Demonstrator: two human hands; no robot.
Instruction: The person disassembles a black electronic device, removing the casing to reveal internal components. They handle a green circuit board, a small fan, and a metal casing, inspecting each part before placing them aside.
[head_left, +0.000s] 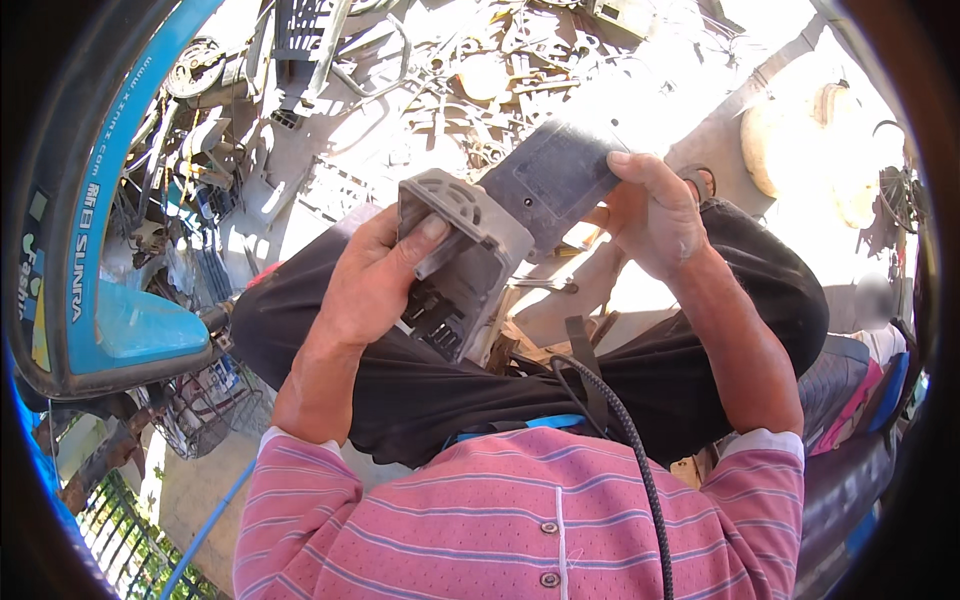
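My left hand (pixel 365 282) is closed round a dusty grey plastic housing (pixel 494 232) with curved vent slots at its top. The housing is tilted, its open side showing dark parts inside that I cannot name. My right hand (pixel 655 215) grips a flat black plastic cover (pixel 548 185) by its right edge, thumb on top. The cover has a small round hole near its lower edge. It lies right against the housing or just behind it; whether the two are joined I cannot tell. Both things are held up above my crossed legs (pixel 690 330).
Loose metal parts and tools (pixel 520 70) lie scattered on the ground ahead. A blue vehicle panel (pixel 140 320) stands close on my left, with scrap (pixel 205 190) beyond it. A black braided cord (pixel 635 440) runs down over my shirt. Pale rounded objects (pixel 765 145) sit at the far right.
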